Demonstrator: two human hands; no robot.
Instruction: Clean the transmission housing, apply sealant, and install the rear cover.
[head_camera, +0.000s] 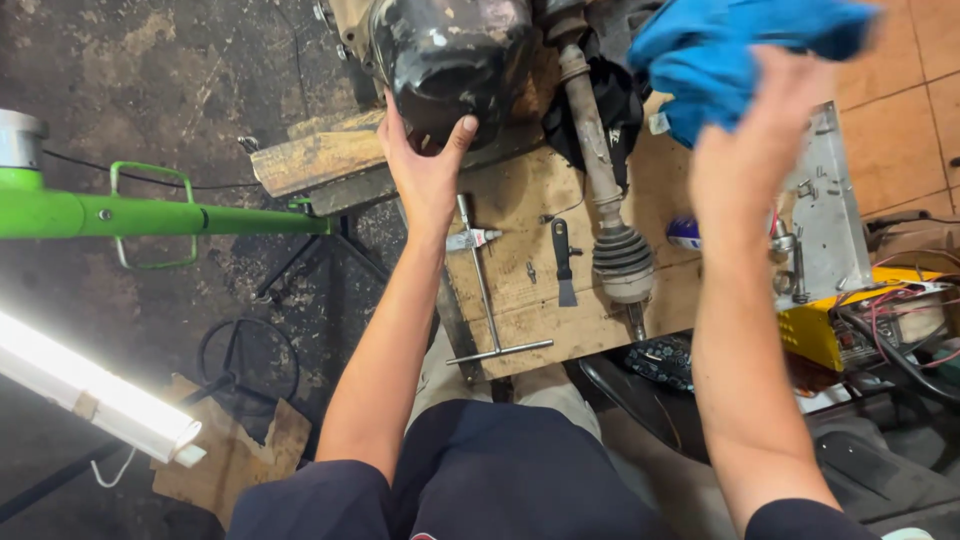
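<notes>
My left hand (425, 165) cups the lower end of a dark, greasy metal housing (450, 50) that rests at the far edge of a wooden board (520, 300). Raised above the board on the right, my right hand (750, 140) grips a crumpled blue cloth (730, 50), which is blurred. A drive shaft (590, 130) with a ribbed rubber boot (622, 262) runs from the housing toward me, between my two hands.
A long T-handle wrench (487, 300) and a small dark scraper (564, 262) lie on the board. A metal bracket (830, 210) and a yellow box with wires (850, 320) sit right. A green bar (160, 215) and a lit tube lamp (90, 395) are left.
</notes>
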